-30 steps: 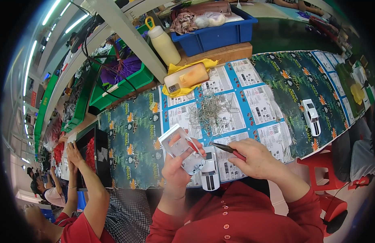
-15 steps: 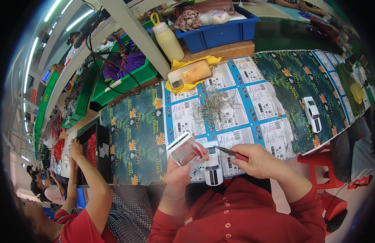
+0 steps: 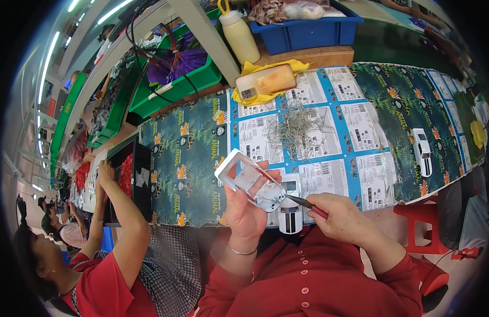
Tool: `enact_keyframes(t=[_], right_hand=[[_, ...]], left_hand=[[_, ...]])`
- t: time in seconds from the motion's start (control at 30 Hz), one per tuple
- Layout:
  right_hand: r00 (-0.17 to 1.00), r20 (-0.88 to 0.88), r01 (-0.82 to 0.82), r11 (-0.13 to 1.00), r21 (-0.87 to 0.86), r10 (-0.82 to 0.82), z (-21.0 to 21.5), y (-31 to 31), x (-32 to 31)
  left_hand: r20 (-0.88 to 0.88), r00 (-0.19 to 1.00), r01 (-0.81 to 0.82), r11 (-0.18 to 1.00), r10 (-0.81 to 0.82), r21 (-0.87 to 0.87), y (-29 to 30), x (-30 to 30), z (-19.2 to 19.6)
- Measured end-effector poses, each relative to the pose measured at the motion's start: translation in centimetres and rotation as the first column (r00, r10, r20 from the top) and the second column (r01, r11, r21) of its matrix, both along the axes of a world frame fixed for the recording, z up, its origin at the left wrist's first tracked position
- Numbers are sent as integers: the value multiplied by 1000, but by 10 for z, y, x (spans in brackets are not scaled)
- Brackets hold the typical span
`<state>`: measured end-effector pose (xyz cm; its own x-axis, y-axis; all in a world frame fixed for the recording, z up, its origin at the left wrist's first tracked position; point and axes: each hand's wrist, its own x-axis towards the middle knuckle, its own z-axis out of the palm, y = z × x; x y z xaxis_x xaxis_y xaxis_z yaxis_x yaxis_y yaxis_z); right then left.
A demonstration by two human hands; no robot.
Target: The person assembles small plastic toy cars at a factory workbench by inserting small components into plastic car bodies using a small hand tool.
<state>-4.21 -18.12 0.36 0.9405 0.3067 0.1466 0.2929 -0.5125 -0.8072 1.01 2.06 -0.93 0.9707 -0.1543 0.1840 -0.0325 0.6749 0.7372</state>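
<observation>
My left hand (image 3: 244,214) holds a white toy car body shell (image 3: 232,171), tilted with its hollow inside facing up. Small dark and silvery parts show at the shell's near end. In my right hand (image 3: 339,217) is a slim pointed tool (image 3: 302,202) with a dark tip and red handle; whether it is pliers or tweezers I cannot tell. Its tip is at the shell's near end. A white toy car with black stripes (image 3: 291,223) lies just below, partly covered by the shell. Beyond my hands sits a heap of thin metal pins (image 3: 297,129).
Another white toy car (image 3: 423,153) rests at the right on the printed sheets (image 3: 360,121). A phone (image 3: 268,83) lies on yellow cloth, near a cream bottle (image 3: 239,39) and blue bin (image 3: 308,37). Green trays (image 3: 175,87) stand left. A co-worker (image 3: 109,264) works beside me.
My left hand has turned the shell so its inside shows more. The tool's tip has come from beside the shell to its near end. The whole view has shifted slightly.
</observation>
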Motion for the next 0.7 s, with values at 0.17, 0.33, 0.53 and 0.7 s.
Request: enact_keyframes(t=[0.17,0.33,0.53,0.7], right_hand=[[1000,23,6,1000,-25,-5,2,2,1],[997,71,3,999,-34,-1,1,3,0],[999,37,-15,999,-42,17,2,2,0],[999,53,-11,999,-37,13,2,3,0]], left_hand=[[83,996,-24,1000,24,-5,-2,-2,0],[99,995,-29,1000,29,-2,-1,-2,-1],[74,997,2,998,3,-60,0,-3,-2],[47,999,-12,997,15,-76,-4,-5,0]])
